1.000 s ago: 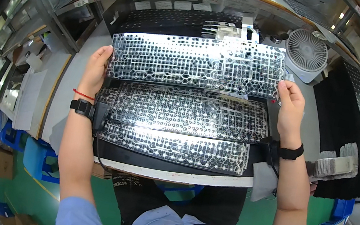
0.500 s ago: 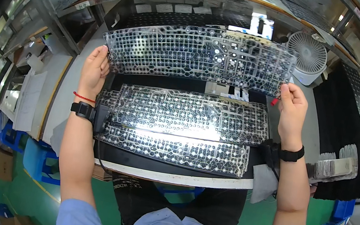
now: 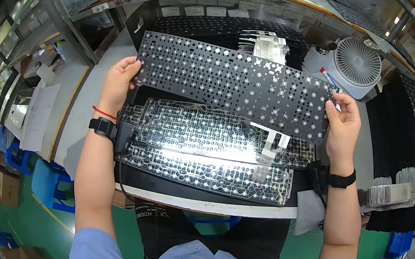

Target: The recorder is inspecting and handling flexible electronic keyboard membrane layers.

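Between my two hands a long black keyboard membrane sheet is held up over the worktable, its face dotted with small holes and pale round spots. My left hand pinches its left end, thumb on top. At the right end my right hand grips the edge the same way. A white connector tail hangs below the sheet's near edge. Nearer to me, under the held sheet, lie clear keyboard membrane sheets with printed traces, an upper one and a lower one, both shining with reflected light.
A white fan stands at the back right, with a red-and-blue pen beside it. Behind the held sheet are more black sheets with a bundle of pale tails. A black stack with pale tails lies at the right.
The sheet in my hands showed a clear, trace-covered face; now a black, dotted face shows. A white tail now hangs over the sheets below. My left hand has shifted slightly right.
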Demonstrator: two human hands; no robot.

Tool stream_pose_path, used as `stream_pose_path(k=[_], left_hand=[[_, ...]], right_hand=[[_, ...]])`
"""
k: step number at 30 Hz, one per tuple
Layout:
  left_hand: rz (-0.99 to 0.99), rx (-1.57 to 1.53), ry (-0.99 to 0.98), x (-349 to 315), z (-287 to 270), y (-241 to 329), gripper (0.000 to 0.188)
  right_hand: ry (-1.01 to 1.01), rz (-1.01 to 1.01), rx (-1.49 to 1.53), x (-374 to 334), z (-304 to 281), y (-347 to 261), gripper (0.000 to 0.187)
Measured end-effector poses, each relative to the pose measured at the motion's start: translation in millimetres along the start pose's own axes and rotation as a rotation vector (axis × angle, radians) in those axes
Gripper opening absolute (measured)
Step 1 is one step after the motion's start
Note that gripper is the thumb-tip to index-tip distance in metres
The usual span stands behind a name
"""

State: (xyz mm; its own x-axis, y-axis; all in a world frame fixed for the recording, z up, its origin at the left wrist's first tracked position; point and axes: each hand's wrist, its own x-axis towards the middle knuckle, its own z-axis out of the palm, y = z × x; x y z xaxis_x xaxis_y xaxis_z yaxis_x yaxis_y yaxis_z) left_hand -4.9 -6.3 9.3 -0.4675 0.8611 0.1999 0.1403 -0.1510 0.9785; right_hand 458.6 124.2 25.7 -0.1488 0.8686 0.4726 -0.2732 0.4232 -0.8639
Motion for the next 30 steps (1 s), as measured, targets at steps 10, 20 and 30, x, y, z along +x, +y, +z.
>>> stream_pose_path(k=[10,20,30], left_hand=[[-0.017,-0.297,0.033,10.1,-26.6,-19.2,0.02],[0.032,-0.463,0.102,2.5,1.5,2.4,0.045],[-0.095,-0.274,0.019,2.0,-9.7,-6.0,0.036]], right_hand=[[-0.052,0.048,-0.11,1.7,-4.0,-6.7,0.029],[-0.297,0.232,-0.473,6.9,-18.4,14.3,0.031],[-0.707,0.275,-0.906,0.0,-16.7,6.7,0.045]])
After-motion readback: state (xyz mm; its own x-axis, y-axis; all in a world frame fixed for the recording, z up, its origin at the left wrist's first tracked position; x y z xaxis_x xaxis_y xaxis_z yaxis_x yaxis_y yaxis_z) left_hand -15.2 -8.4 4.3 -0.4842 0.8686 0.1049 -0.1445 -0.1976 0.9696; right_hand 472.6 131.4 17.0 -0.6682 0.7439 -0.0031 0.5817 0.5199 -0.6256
